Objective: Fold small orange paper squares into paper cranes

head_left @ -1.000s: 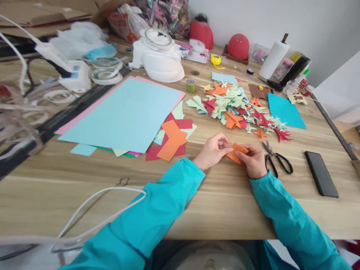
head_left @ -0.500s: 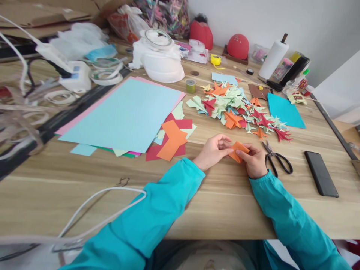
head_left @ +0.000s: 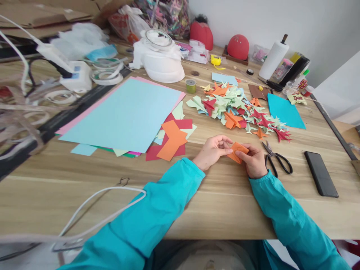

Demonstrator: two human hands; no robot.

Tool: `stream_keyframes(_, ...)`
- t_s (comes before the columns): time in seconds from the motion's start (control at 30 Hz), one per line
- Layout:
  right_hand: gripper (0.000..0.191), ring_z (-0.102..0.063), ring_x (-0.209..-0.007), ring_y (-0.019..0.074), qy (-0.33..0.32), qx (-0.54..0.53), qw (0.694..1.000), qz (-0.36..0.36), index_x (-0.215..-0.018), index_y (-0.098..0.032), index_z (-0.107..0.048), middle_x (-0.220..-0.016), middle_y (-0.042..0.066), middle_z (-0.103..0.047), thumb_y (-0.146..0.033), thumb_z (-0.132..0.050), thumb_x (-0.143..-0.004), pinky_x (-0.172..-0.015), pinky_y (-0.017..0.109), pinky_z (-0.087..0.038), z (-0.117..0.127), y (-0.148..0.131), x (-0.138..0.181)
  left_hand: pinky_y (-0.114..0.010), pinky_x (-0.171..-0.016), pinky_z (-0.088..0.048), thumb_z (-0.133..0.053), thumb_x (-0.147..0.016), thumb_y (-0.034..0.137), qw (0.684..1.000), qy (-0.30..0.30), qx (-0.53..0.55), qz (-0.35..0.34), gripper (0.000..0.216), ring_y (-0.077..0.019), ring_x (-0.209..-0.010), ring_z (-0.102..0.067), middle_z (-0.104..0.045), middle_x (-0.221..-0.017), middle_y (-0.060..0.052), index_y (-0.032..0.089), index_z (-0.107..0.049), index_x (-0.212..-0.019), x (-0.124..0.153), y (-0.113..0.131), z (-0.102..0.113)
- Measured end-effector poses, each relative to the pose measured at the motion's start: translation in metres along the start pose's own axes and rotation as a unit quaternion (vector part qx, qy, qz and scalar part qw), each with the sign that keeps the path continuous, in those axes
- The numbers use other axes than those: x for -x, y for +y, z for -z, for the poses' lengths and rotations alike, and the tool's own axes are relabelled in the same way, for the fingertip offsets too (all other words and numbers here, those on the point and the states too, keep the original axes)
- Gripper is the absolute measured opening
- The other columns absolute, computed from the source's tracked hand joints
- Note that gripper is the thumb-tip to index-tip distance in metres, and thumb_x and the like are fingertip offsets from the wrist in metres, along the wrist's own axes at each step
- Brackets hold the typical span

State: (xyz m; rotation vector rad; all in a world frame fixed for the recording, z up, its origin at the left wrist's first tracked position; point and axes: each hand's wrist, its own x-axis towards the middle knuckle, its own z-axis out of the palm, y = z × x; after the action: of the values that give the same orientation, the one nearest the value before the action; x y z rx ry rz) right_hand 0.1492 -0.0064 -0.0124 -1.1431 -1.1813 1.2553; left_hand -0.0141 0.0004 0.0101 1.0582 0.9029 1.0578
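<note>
Both hands pinch a small folded piece of orange paper (head_left: 237, 150) just above the wooden table. My left hand (head_left: 214, 150) grips its left corner between thumb and fingers. Over its right side lies the thumb of my right hand (head_left: 254, 160), with the fingers curled behind. Black-handled scissors (head_left: 277, 157) lie close to the right hand. Beyond the hands spreads a pile of folded paper cranes (head_left: 232, 99) in green, orange, red and blue. Left of my left hand are loose orange paper strips (head_left: 174, 140) on red and green ones.
Large light-blue sheets (head_left: 123, 116) lie on the left of the table, and a black phone (head_left: 321, 173) on the right. A white cable (head_left: 112, 188) loops by my left sleeve. Farther back stand a spool (head_left: 190, 86), a yellow tape measure (head_left: 215, 60) and a turquoise square (head_left: 285, 111).
The orange paper has tilted and shifted very slightly between the fingers. Both hands keep nearly the same place, and everything else on the table is still.
</note>
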Motion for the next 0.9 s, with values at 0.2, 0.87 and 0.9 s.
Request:
stream_keyframes(0.2, 0.028, -0.062, -0.070, 0.0148, -0.043, -0.002, 0.999, 0.008, -0.088, -0.022, -0.068, -0.080, 0.000, -0.069, -0.028, -0.077, -0.061, -0.066, 0.029, -0.051, -0.0013, -0.0044, 0.0003, -0.022, -0.054, -0.045, -0.069, -0.064, 0.019, 1.000, 0.013, -0.006, -0.009, 0.030, -0.0090, -0.056, -0.054, -0.057, -0.063, 0.002, 0.011, -0.056, -0.089, 0.0004, 0.0028, -0.0020)
stream_keyframes(0.87, 0.037, -0.063, -0.069, 0.0157, -0.041, -0.031, 0.998, -0.020, -0.108, -0.027, -0.062, -0.084, 0.000, -0.068, -0.036, -0.067, -0.072, -0.060, 0.030, -0.053, -0.0008, -0.0068, 0.0051, -0.024, -0.063, -0.045, -0.069, -0.063, 0.022, 1.000, -0.017, -0.002, 0.005, 0.023, -0.0107, -0.067, -0.056, -0.063, -0.075, -0.001, 0.013, -0.063, -0.083, -0.0008, 0.0021, 0.0012)
stream_keyframes(0.9, 0.035, -0.062, -0.066, 0.0145, -0.041, -0.029, 0.999, -0.015, -0.107, -0.028, -0.063, -0.082, 0.000, -0.067, -0.036, -0.066, -0.073, -0.057, 0.029, -0.053, -0.0009, -0.0067, 0.0052, -0.024, -0.064, -0.045, -0.068, -0.064, 0.023, 1.000, -0.020, 0.004, 0.008, 0.021, -0.0112, -0.068, -0.057, -0.064, -0.076, -0.001, 0.013, -0.063, -0.082, -0.0007, 0.0023, 0.0014)
